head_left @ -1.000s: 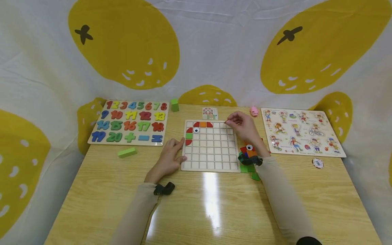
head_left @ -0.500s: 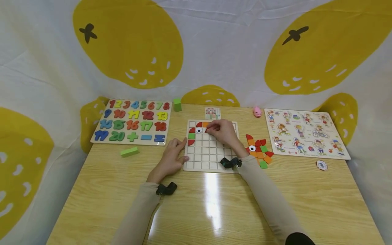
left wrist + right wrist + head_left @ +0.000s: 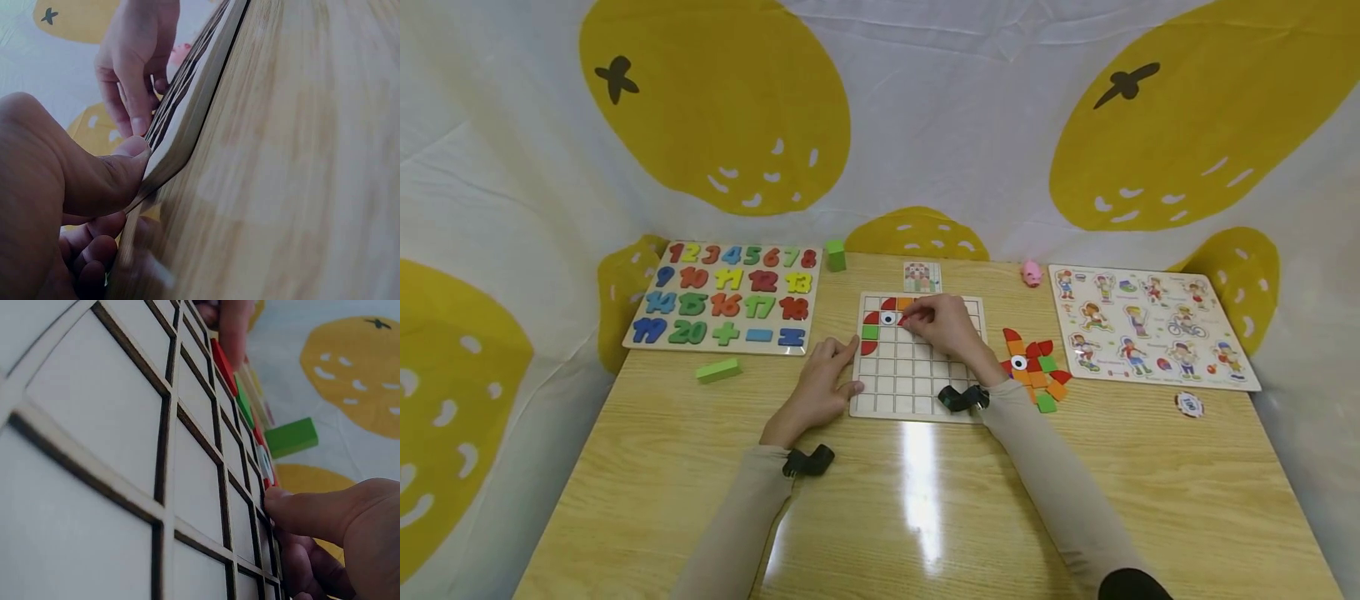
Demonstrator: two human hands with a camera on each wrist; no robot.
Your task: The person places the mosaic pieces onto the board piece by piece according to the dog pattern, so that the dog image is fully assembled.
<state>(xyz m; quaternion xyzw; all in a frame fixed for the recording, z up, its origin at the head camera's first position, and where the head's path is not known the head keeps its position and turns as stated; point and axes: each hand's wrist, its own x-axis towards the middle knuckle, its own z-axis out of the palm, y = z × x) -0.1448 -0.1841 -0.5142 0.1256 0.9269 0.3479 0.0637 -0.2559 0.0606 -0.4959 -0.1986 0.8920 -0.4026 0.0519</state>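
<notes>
My right hand (image 3: 946,327) is over the upper part of the wooden grid board (image 3: 895,387). Its thumb and fingers pinch a small red tile (image 3: 903,320), mostly covered by the fingertips, just right of the round eye tile (image 3: 888,318). My left hand (image 3: 820,383) lies along the board's left edge, index finger and thumb spread apart and touching it. In the left wrist view the left thumb (image 3: 109,175) rests at the board's corner. Along the upper left cells sit red quarter-round tiles (image 3: 869,347), a green square tile (image 3: 870,332) and an orange tile (image 3: 906,303).
Right of the board is a loose pile of tiles (image 3: 1037,379). A picture card (image 3: 922,277) lies behind the board. Number puzzle (image 3: 722,300), green blocks (image 3: 718,371), pink pig (image 3: 1032,273), figure puzzle (image 3: 1150,325) and poker chip (image 3: 1189,405) lie around.
My right hand has moved left from the board's upper right corner to beside the eye tile, carrying the red tile, and lowered it slightly. The left hand keeps its place at the edge.
</notes>
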